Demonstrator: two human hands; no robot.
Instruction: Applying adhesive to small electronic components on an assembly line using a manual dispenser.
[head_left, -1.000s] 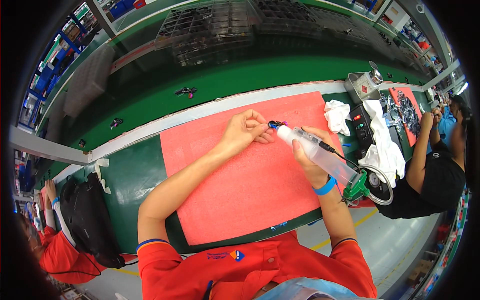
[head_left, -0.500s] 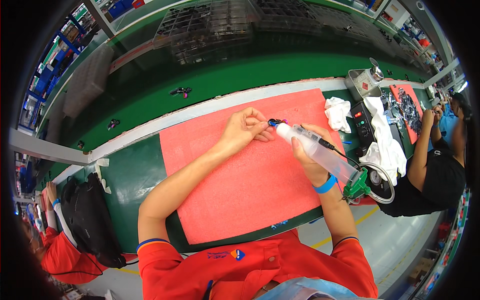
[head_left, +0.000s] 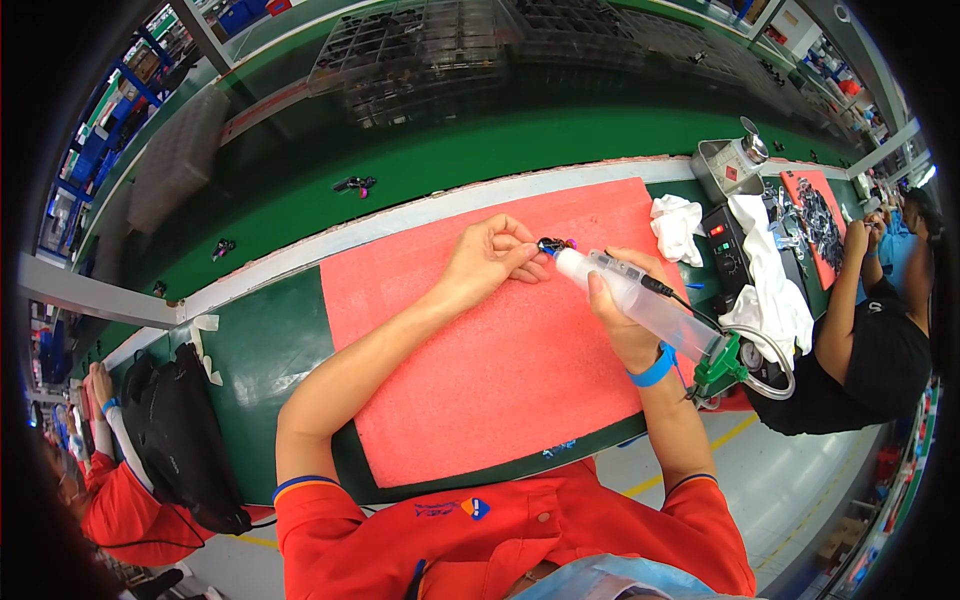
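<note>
Over the pink foam mat (head_left: 470, 390), my left hand (head_left: 490, 258) pinches a small dark part (head_left: 550, 244) with a purple-pink end between thumb and fingertips. What exactly the part is cannot be made out. My right hand (head_left: 630, 315) is wrapped round a translucent dispensing syringe (head_left: 660, 318), which slants up and left so that its tip meets or nearly meets the part. A green cap (head_left: 720, 366) with a clear hose closes the syringe's rear end. A black cable connector (head_left: 655, 285) lies along its barrel.
Beyond a white rail, small parts (head_left: 354, 186) lie on a green belt (head_left: 420, 150). To the right are white cloths (head_left: 677, 228), a black control box (head_left: 724, 245) and a metal tray (head_left: 712, 165) with a bottle. A black bag (head_left: 180, 430) sits at left; co-workers work on both sides.
The small parts on the green belt have shifted slightly left. The syringe and its green cap have moved a little to the right in my right hand; my left hand has barely moved.
</note>
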